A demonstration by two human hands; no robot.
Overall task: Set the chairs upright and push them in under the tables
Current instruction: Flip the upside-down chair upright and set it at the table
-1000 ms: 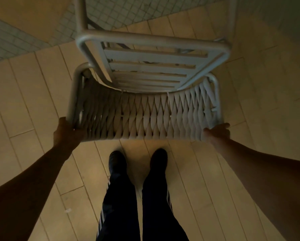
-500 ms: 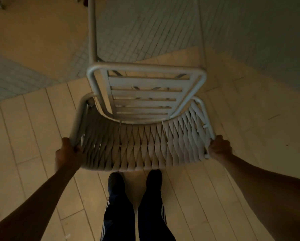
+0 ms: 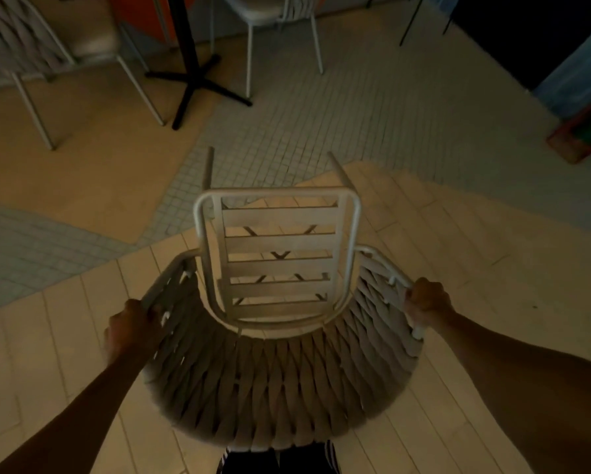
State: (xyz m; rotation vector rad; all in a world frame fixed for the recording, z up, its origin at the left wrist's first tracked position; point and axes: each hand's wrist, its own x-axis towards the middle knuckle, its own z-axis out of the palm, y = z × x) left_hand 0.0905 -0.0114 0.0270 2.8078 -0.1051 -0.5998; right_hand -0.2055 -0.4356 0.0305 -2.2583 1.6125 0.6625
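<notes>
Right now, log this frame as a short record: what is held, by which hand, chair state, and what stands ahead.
held object: white chair with woven back and slatted seat
left hand: grip closed on the left end of the woven back
right hand: grip closed on the right end of the woven back
chair state: held by both hands; whether its legs touch the floor cannot be told
ahead: black table base, with other white chairs beside it
</notes>
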